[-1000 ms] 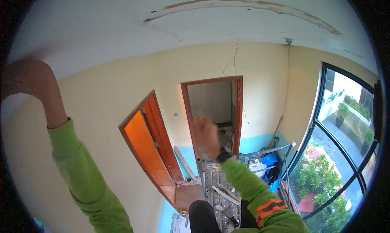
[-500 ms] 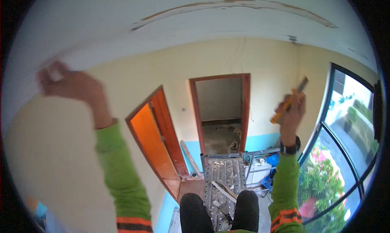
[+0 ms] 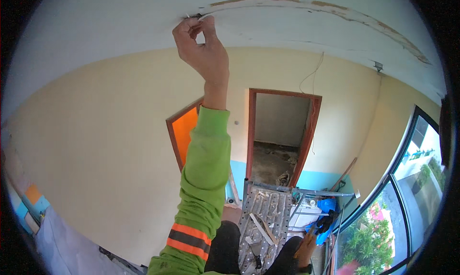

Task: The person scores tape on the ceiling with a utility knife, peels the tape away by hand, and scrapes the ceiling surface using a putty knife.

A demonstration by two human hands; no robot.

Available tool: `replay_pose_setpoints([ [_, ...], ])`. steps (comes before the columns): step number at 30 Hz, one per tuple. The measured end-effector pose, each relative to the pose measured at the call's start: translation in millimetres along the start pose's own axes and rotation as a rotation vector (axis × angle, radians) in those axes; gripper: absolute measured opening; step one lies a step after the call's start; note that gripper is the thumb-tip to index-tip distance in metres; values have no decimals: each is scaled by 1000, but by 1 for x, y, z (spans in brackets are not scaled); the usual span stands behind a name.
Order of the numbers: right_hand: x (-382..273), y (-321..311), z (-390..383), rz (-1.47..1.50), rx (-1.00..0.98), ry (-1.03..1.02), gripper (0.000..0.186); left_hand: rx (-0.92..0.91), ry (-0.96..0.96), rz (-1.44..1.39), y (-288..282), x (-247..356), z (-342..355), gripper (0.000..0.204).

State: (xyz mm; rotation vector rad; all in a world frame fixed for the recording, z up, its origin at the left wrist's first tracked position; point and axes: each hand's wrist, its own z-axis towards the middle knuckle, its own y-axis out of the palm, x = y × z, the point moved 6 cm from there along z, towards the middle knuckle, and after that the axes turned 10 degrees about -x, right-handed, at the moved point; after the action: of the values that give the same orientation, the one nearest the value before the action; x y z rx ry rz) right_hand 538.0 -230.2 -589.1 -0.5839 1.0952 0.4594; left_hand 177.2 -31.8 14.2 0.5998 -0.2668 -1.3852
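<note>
My left hand [image 3: 203, 50] is raised to the white ceiling [image 3: 120, 35], thumb and fingers pinched on a thin white strip [image 3: 207, 17]. That strip is at the left end of a long peeled seam [image 3: 282, 4] with brown edges, beside a small dark gap. Low on the right, my right hand [image 3: 305, 250] is down near my knee, its fingers closed and partly blurred. A narrow tip pokes up from it; the yellow utility knife seen in this hand earlier is mostly hidden now.
Beneath me is a perforated metal scaffold platform [image 3: 249, 217] littered with scraps and strips. Scaffold rails [image 3: 326, 193] and blue items [image 3: 327, 205] are on its right. An open doorway [image 3: 282, 117], an orange door [image 3: 184, 133] and a black-framed window [image 3: 395, 189] surround it.
My left hand has moved right along the ceiling and now pinches the strip at the seam's end. My right hand has dropped from beside the window to near my knee. The view has shifted left.
</note>
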Motion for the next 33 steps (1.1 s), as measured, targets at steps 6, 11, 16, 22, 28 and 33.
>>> replay_pose_setpoints([
  [6, -34, 6, -29, 348, -55, 249, 17, -40, 166, 217, -6, 9, -2, 19],
  [11, 11, 8, -24, 325, -71, 164, 20, 3, 82, 157, 2, 13, -10, 14],
  [16, -7, 8, -22, 305, -118, 162, 21, -44, 123, 207, 5, 23, -4, 8],
  [22, -14, 3, -23, 301, -96, 157, 21, -70, -88, 136, 3, 17, -2, 8],
  [28, -5, 3, -23, 211, -113, 130, 25, 93, -713, -870, -3, -2, -13, 19],
  [33, -25, 4, -25, 251, -125, 138, 26, -113, -1003, -1217, 15, -13, -13, 23],
])
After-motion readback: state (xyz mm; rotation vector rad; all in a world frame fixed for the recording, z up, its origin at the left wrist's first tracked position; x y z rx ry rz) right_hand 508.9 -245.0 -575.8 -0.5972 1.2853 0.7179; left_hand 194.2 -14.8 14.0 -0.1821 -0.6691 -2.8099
